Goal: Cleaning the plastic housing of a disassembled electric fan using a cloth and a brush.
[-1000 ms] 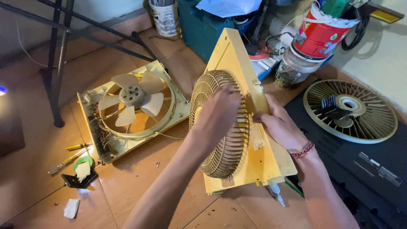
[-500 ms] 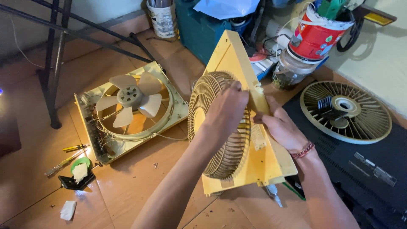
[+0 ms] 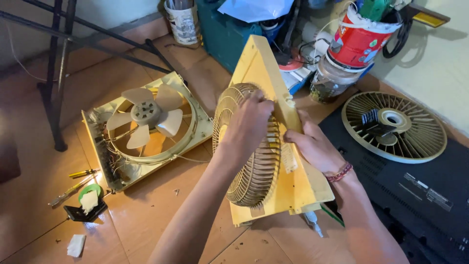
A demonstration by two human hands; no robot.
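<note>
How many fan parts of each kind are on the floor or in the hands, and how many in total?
Yellow front panel with round grille, held upright by the left hand and the right hand: 1
Yellow fan frame with blades, lying flat: 1
Loose round grille, on a black panel: 1
Total: 3

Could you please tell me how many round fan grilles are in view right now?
2: one domed yellow grille on the front panel gripped by the left hand and right hand; another flat grille lies at right. Others may be hidden.
</note>
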